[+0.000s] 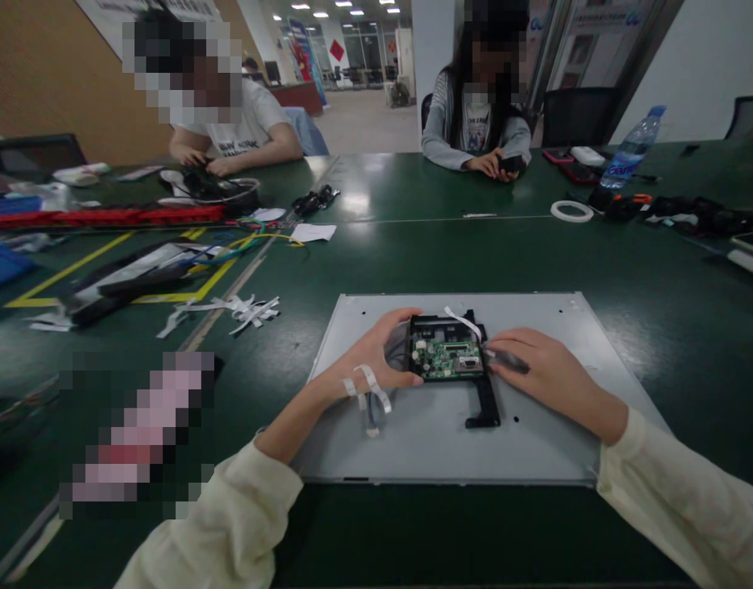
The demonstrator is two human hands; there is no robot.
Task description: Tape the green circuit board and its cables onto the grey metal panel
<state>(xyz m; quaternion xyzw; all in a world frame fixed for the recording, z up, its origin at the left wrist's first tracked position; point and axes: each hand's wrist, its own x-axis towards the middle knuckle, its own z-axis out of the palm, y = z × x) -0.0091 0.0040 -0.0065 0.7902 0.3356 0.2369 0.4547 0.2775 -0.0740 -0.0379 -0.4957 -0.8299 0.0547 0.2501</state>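
Observation:
A green circuit board (446, 360) sits in a black plastic bracket (487, 401) on a flat grey metal panel (406, 450). My left hand (376, 352) grips the bracket's left side, thumb at the near edge and fingers at the far edge. Strips of white tape are stuck on the back of this hand, near the wrist. My right hand (529, 360) is closed on a slim grey tool (509, 361) at the bracket's right edge; its tip is hidden, and its exact kind is unclear. One white tape strip (465, 321) curls up from the bracket's far right corner.
Loose white tape strips (250, 311) lie left of the panel, near a blurred pinkish object (149, 425). Cables and a red strip (106, 216) spread at the far left. A tape roll (571, 212) and water bottle (634, 147) are at the right. Two people sit opposite.

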